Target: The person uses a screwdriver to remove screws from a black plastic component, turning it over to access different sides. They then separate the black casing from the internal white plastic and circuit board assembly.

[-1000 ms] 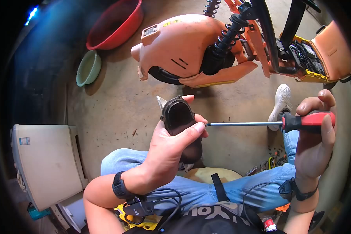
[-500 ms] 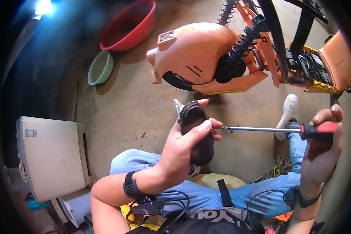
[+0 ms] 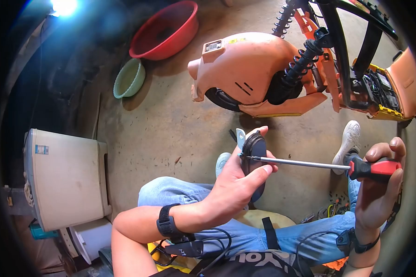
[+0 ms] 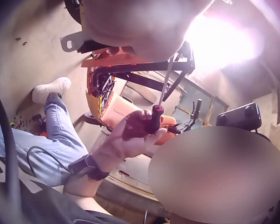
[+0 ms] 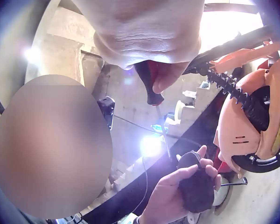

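Observation:
A black oval housing [image 3: 260,148] with a small metal bracket [image 3: 240,137] is held in my left hand [image 3: 235,187], thumb along its near face and fingers around the far side. My right hand [image 3: 376,196] grips a screwdriver [image 3: 305,163] by its red and black handle. The long shaft points left across the housing, its tip at the edge beside the bracket. From the right wrist camera, the housing [image 5: 197,189] shows its dark side with the left fingers wrapped over it. In the left wrist view, only the bracket [image 4: 73,43] peeks out from behind the left hand.
An orange scooter [image 3: 245,69] with a black spring shock stands ahead on the concrete floor. Beyond to the left are a red basin [image 3: 166,37] and a pale green bowl [image 3: 130,78]. A cream box [image 3: 69,180] stands at left. Small parts and tools [image 3: 330,207] lie near the right knee.
The left hand has turned the housing more edge-on. The screwdriver tip has shifted from beside the thumb to the housing's edge near the bracket. The whole head view has also shifted.

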A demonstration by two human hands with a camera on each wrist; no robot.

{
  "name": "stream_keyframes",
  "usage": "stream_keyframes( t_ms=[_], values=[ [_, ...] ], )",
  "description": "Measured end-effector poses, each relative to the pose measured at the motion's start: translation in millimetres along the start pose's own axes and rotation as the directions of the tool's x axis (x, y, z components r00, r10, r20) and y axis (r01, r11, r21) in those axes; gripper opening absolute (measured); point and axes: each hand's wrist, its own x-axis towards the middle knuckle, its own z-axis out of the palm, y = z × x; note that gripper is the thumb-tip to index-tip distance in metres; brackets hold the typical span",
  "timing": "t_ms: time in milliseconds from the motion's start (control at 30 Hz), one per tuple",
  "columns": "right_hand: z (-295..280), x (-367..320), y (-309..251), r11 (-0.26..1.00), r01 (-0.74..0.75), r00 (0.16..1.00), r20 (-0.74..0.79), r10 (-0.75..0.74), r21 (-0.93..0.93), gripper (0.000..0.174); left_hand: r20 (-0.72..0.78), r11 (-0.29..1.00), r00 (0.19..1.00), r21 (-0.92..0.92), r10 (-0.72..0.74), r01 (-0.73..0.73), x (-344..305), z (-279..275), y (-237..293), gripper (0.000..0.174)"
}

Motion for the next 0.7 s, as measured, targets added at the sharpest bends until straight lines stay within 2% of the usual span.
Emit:
stream_keyframes(
  t_ms=[233, 700],
  values=[
    [3.9, -1.0, 0.4, 0.998, 0.006, 1.000, 0.016, -0.005, -0.060, 0.060, -0.015, 0.992, 1.000, 0.128, 0.026, -0.023, -0.8, -0.7, -0.8, 0.072],
    [9.4, -0.3, 4.9, 0.993, 0.030, 0.999, 0.017, -0.029, -0.110, 0.060, -0.010, 0.990, 0.999, 0.135, 0.034, -0.032, -1.6, -1.2, -4.7, 0.072]
  ],
)
